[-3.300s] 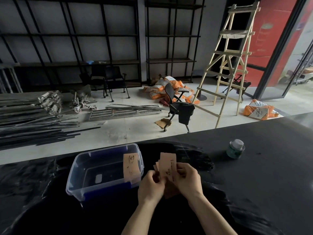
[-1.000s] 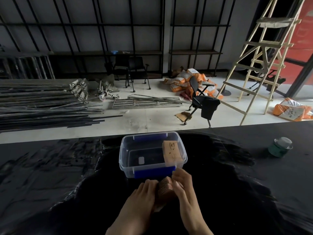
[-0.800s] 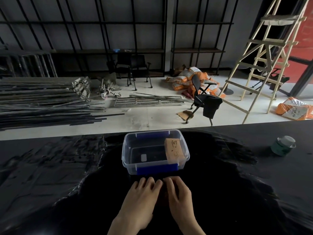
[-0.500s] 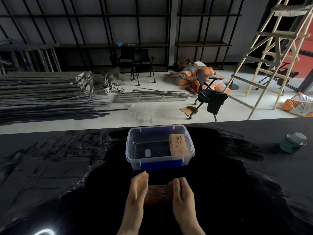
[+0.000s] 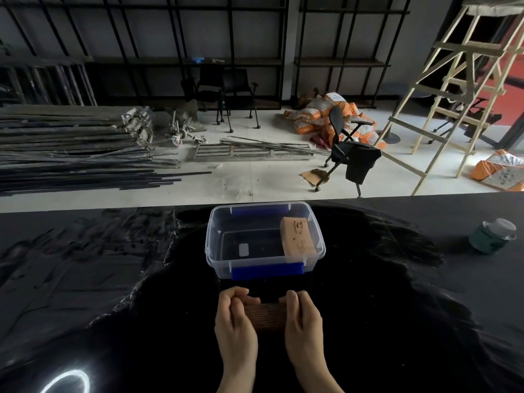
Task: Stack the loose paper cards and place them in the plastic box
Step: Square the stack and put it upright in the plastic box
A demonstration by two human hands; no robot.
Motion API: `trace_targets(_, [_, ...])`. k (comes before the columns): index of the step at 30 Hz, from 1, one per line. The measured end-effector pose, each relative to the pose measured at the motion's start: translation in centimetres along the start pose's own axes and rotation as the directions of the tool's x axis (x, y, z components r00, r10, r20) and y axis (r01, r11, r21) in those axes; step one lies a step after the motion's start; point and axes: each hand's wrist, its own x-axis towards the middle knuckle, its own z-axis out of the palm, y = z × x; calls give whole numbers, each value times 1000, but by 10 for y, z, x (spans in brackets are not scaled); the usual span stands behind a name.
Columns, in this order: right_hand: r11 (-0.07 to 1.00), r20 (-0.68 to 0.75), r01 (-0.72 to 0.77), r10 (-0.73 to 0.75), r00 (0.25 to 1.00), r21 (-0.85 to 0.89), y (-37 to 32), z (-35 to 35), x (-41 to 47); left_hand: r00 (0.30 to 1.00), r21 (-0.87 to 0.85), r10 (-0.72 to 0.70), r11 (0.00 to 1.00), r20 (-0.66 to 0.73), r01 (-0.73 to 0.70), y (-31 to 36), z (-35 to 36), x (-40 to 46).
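No legible text anywhere

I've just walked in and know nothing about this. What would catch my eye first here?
Probably the two hands, left and right, squeezing a stack of brown cards between them on the black table. Just beyond sits a clear plastic box with blue clips, more cards leaning inside at its right end. A wooden ladder stands at the far right.

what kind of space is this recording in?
Likely a unit under fit-out or a storeroom, not a finished office: metal bars piled on the floor, a wooden ladder, orange sacks heaped by empty black shelving.
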Motion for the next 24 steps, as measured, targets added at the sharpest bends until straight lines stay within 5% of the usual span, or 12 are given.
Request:
trace_targets(9, [998, -19, 61, -61, 998, 2, 10, 1, 3, 998, -46, -7, 999, -56, 4, -7, 8, 2])
trace_targets(15, [999, -1, 43, -43, 999, 18, 12, 0, 1, 1000, 0, 1, 1000, 30, -1, -10, 3, 4])
trace_targets(18, [999, -3, 47, -47, 999, 4, 11, 0, 1, 980, 149, 79, 983, 182, -107, -11, -8, 6])
trace_targets(21, [999, 5, 40, -40, 999, 1, 11, -1, 1, 876, 343, 232, 854, 423, -392, 4, -34, 11])
trace_targets(24, [1000, 17, 0, 0, 1000, 12, 14, 0, 3, 637, 469, 183, 533, 749, -704, 26, -46, 16])
